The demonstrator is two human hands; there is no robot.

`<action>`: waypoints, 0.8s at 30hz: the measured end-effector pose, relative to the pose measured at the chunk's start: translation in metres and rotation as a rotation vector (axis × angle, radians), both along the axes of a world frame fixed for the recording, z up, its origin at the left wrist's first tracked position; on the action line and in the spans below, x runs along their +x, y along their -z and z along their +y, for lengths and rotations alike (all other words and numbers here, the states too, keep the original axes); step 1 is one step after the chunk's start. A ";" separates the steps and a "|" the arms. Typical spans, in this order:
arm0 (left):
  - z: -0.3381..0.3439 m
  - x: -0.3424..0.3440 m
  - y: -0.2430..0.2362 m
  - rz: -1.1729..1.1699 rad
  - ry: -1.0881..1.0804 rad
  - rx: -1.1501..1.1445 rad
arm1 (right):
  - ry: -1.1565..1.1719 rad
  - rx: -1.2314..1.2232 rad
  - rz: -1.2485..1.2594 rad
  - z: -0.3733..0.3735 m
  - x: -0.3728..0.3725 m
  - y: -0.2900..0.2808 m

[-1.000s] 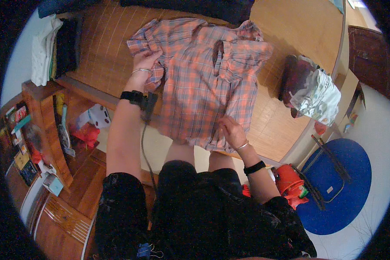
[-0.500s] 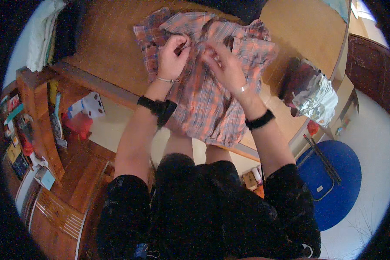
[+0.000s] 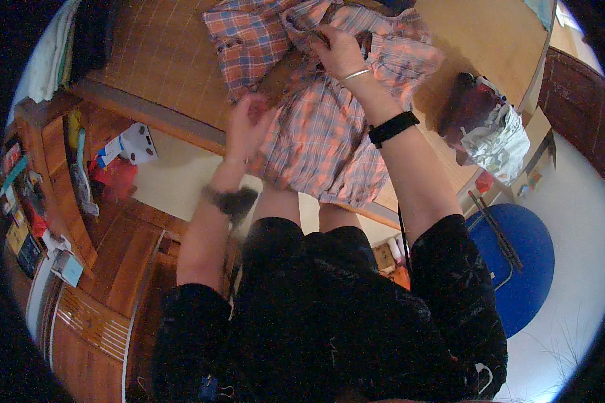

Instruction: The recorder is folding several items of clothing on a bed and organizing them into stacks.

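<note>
A plaid shirt (image 3: 316,141) in orange and grey-blue lies partly spread on the wooden table, its lower part reaching over the near edge. At its upper left one section (image 3: 252,50) shows darker orange and blue checks. Near the collar area, my right hand (image 3: 343,55) pinches the cloth between bent fingers. My left hand (image 3: 247,131) is beside the shirt's left edge, smeared by motion, so its fingers cannot be made out. Whether it touches the cloth is unclear.
A crumpled silvery-white bag (image 3: 496,138) stands at the table's right side. Folded cloths (image 3: 50,54) are at the far left of the table (image 3: 161,74). Below on the right is a blue round stool (image 3: 528,262); shelves with small items (image 3: 27,208) line the left.
My left hand has moved down and left, away from the shirt's top. My right hand has shifted up slightly. The shirt's left section now lies more spread out, with bare table showing between.
</note>
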State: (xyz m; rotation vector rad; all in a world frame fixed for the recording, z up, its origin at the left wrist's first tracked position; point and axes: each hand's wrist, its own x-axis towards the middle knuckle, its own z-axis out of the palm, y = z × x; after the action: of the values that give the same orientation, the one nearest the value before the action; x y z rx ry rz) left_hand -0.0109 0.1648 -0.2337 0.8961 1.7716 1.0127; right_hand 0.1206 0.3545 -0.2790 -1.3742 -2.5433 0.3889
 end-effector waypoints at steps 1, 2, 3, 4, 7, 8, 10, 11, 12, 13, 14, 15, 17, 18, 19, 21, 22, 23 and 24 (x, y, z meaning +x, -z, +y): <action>-0.018 0.003 -0.008 0.146 0.024 -0.108 | -0.002 -0.043 0.137 0.002 0.005 -0.010; -0.030 0.002 -0.010 0.295 0.044 -0.215 | -0.001 -0.042 0.136 0.004 0.006 -0.013; -0.074 -0.007 0.022 0.302 0.038 -0.218 | 0.004 -0.034 0.177 0.004 0.003 -0.016; -0.117 -0.013 0.053 0.196 0.018 -0.288 | 0.004 -0.032 0.222 0.003 -0.003 -0.019; -0.133 -0.012 0.063 0.303 0.184 -0.416 | -0.072 -0.368 0.555 0.000 0.003 -0.040; -0.125 -0.004 0.049 0.521 0.382 -0.454 | -0.058 -0.357 0.544 0.002 0.012 -0.045; -0.119 0.006 0.036 0.512 0.328 -0.438 | -0.044 -0.219 0.424 0.003 0.019 -0.052; -0.117 0.013 0.031 0.503 0.270 -0.423 | -0.040 -0.213 0.422 0.006 0.027 -0.052; -0.119 0.020 0.022 0.507 0.267 -0.423 | 0.003 -0.226 0.512 0.007 0.035 -0.050; -0.123 0.028 0.014 0.498 0.420 -0.318 | 0.047 -0.239 0.602 0.008 0.045 -0.048; -0.123 0.038 0.007 0.485 0.575 -0.204 | 0.049 -0.233 0.602 0.010 0.058 -0.045; -0.124 0.050 0.001 0.487 0.575 -0.201 | 0.118 -0.281 0.655 0.011 0.072 -0.035; -0.123 0.074 -0.009 0.661 0.715 -0.107 | 0.257 -0.377 0.760 0.010 0.101 -0.013; -0.114 0.085 -0.013 0.695 0.687 -0.011 | 0.262 -0.367 0.757 0.010 0.120 0.002; -0.112 0.092 -0.013 0.701 0.688 -0.008 | 0.363 -0.417 0.698 0.008 0.134 0.019; -0.108 0.102 -0.001 0.633 0.735 -0.050 | 0.471 -0.455 0.642 0.005 0.156 0.051; -0.107 0.108 0.008 0.597 0.762 -0.069 | 0.445 -0.440 0.567 0.003 0.167 0.065; -0.106 0.113 0.016 0.559 0.791 -0.084 | 0.423 -0.422 0.491 0.003 0.181 0.077; -0.105 0.117 0.022 0.524 0.818 -0.102 | 0.474 -0.578 0.525 0.002 0.189 0.081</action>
State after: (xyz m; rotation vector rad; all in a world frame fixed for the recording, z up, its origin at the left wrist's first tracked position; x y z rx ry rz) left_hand 0.1060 0.0598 -0.2553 1.7302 1.5761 0.1556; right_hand 0.3092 0.3565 -0.3602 -1.7036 -1.6737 1.2549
